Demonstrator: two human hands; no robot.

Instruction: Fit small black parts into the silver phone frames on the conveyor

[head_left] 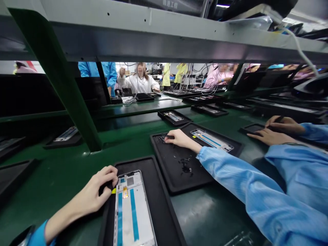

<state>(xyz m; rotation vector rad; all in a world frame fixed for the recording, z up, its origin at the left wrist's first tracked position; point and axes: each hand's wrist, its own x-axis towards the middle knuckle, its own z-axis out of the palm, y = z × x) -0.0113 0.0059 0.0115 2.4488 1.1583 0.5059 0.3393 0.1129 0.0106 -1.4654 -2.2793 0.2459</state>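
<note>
My left hand (96, 191) is closed at the upper left corner of a silver phone frame (128, 212) with blue strips, beside a small yellow tab. The frame lies in a black tray (161, 205). My right hand (178, 138) reaches over a second black tray (164, 160), its fingers pinched beside a cluster of small parts (161, 138); whatever they hold is too small to make out. More dark bits (186, 166) lie in the middle of that tray. Just behind it, another tray holds a similar phone frame (212, 139).
A co-worker's hands (276, 131) are at a tray on the right. A slanted green post (61, 82) stands at the left under a grey shelf (153, 30). More trays with phone frames, such as one tray (174, 117), lie farther back. People stand or sit behind.
</note>
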